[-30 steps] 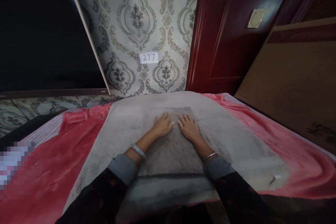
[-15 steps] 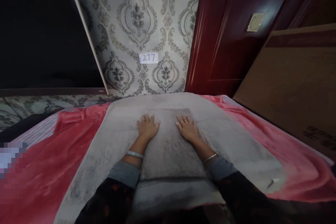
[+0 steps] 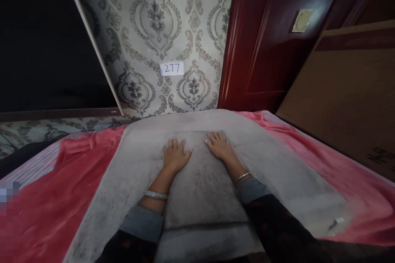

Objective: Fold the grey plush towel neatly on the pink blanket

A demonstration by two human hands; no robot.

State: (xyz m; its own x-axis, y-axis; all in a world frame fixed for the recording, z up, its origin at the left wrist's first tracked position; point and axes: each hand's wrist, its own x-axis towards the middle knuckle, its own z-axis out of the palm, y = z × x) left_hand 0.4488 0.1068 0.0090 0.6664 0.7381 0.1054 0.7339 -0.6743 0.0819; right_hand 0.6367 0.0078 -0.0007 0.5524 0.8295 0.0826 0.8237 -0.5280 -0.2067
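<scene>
A folded rectangle of grey plush cloth (image 3: 203,193) lies in the middle of a larger, lighter grey plush sheet (image 3: 132,164). I cannot tell whether the two are one piece. My left hand (image 3: 175,157), with a bangle on the wrist, lies flat with spread fingers over the rectangle's left edge. Flat near its far right corner is my right hand (image 3: 220,147), fingers stretched out, with a thin bangle behind it. Neither hand grips anything. The rectangle's near edge shows as a dark line between my forearms.
Pink blankets (image 3: 83,172) lie under the grey sheet on both sides. A small white tag (image 3: 338,222) shows at its right corner. A patterned wall carries a paper marked 277 (image 3: 172,68). A television (image 3: 52,49) is at left, a cardboard box (image 3: 345,86) at right.
The view has shifted slightly. Both hands stay flat on the cloth; my right hand has slid a little towards the folded piece's far edge, and my left hand has turned slightly.
</scene>
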